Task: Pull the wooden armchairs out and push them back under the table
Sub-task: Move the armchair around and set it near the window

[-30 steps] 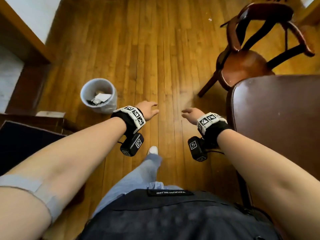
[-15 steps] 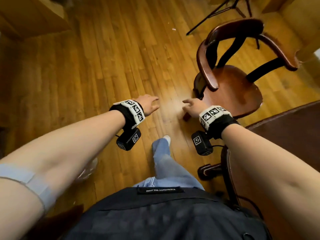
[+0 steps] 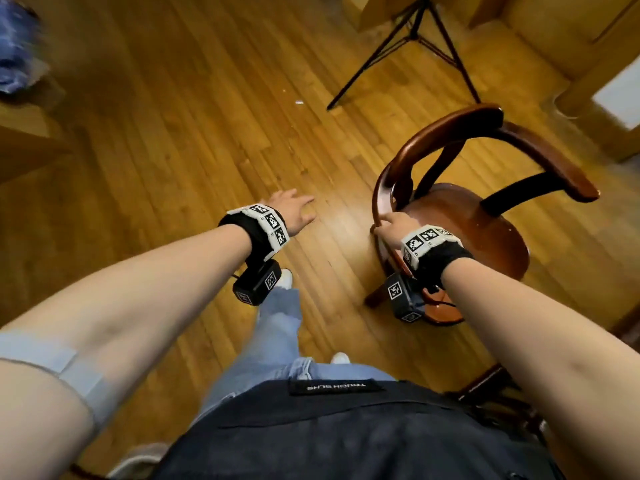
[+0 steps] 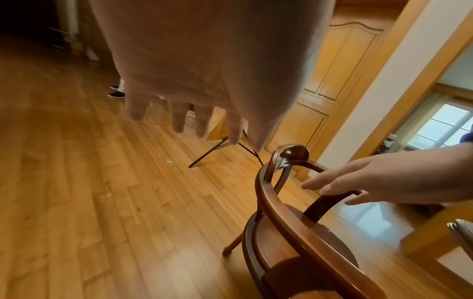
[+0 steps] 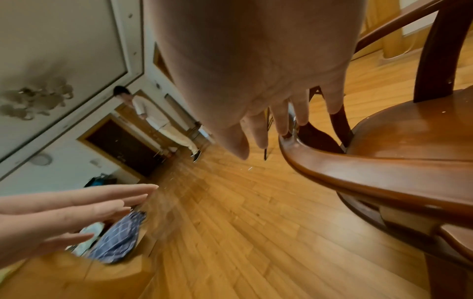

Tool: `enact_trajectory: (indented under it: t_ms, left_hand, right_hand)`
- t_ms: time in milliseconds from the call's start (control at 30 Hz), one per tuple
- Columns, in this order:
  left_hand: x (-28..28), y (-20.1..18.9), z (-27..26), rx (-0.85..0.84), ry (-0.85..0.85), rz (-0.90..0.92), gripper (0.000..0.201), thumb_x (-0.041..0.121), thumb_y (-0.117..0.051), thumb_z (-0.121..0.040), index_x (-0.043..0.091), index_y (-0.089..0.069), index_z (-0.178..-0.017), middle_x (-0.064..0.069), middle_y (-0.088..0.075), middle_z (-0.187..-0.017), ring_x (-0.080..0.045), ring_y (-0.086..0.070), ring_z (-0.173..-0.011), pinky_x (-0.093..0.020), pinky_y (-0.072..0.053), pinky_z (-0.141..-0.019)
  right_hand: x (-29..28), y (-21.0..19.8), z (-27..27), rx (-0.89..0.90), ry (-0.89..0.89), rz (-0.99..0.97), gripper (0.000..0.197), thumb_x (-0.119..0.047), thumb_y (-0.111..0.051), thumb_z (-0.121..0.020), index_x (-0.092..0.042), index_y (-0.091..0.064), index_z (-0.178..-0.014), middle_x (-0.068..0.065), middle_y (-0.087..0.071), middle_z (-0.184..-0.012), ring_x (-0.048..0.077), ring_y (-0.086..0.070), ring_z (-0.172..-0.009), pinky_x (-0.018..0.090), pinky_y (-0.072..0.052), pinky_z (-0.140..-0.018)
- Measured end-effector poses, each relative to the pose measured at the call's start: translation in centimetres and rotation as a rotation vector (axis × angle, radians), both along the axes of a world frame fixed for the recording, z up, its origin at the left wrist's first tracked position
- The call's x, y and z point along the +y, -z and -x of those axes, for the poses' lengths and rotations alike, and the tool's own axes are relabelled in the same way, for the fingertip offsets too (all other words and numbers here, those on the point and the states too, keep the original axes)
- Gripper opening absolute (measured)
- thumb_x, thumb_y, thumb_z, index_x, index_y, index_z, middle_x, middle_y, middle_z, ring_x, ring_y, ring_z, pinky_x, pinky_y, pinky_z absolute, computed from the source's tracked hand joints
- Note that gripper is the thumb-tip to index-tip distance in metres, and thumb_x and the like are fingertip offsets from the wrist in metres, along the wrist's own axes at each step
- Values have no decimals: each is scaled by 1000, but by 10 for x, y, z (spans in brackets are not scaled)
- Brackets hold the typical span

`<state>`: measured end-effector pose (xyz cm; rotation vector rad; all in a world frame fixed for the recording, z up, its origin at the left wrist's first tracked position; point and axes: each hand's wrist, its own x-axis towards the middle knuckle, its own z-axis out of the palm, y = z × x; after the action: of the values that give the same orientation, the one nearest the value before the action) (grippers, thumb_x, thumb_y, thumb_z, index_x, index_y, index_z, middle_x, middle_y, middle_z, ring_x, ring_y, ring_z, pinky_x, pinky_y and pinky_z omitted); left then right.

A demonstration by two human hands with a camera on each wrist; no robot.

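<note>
A dark wooden armchair [image 3: 464,216] with a curved back-and-arm rail stands on the plank floor, right of centre in the head view. My right hand [image 3: 391,225] is at the near left bend of that rail [image 5: 358,170]. Its fingers [image 5: 281,119] hang straight just over the wood, and I cannot tell whether they touch it. My left hand [image 3: 294,209] is spread with straight fingers [image 4: 179,117] over bare floor, well left of the chair [image 4: 281,212], and holds nothing. My right forearm hides most of the table.
A black tripod [image 3: 415,43] stands on the floor behind the chair, before light wooden cabinets [image 3: 554,32]. Another person [image 5: 153,115] stands far off by a dark doorway. A blue checked cloth [image 5: 120,238] lies to my left. Dark chair legs [image 3: 491,393] show beside my right hip.
The view has swung right and I have stepped toward the armchair. My right hand moved from mid-air to the chair's rail, and my left hand has spread open.
</note>
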<state>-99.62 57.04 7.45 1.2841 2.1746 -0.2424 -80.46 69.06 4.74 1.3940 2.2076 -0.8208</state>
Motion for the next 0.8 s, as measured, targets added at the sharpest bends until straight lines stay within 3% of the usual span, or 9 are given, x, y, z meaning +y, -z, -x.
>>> enact_trajectory:
  t_ms: [100,333,533,667,800]
  left_hand:
    - [68,7,40,-1,118,-3,55,49,-35,-97,34,-24,-149,-5,-17,-160,-28,-18,-147,-52,-21,-117]
    - [203,13,77,-97,418,46,58,45,-37,-98,28,-20,-151,-11,-23,-158,-34,-24,-143,-46,-25,-116]
    - [309,34,45,-156,577,50,67,43,-40,-98,16,-13,-153,-19,-30,-153,-36,-34,-139,-42,-30,-114]
    - [367,49,11,-138,629,41,74,45,-40,-97,7,-9,-152,-21,-36,-149,-37,-41,-134,-43,-37,-107]
    - [400,69,-12,-186,637,66,64,41,-44,-97,1,-26,-143,-22,-48,-138,-38,-52,-121,-41,-44,-92]
  right_hand:
    - [35,8,14,-39,149,26,55,-24,-49,-93,-17,-38,-146,10,-41,-150,28,-42,-136,32,-34,-110]
    - [77,20,28,-30,621,202,48,-25,-50,-90,-19,-50,-138,6,-50,-144,30,-56,-123,36,-41,-109]
    - [102,52,16,-78,858,320,50,-29,-47,-95,-17,-41,-144,5,-38,-153,24,-39,-139,29,-28,-116]
    - [123,75,4,-47,1007,371,48,-27,-48,-96,-12,-45,-142,7,-40,-151,25,-38,-139,28,-28,-114]
    - [128,86,8,-41,1101,420,43,-27,-44,-99,-10,-51,-137,9,-45,-148,27,-42,-136,28,-30,-112]
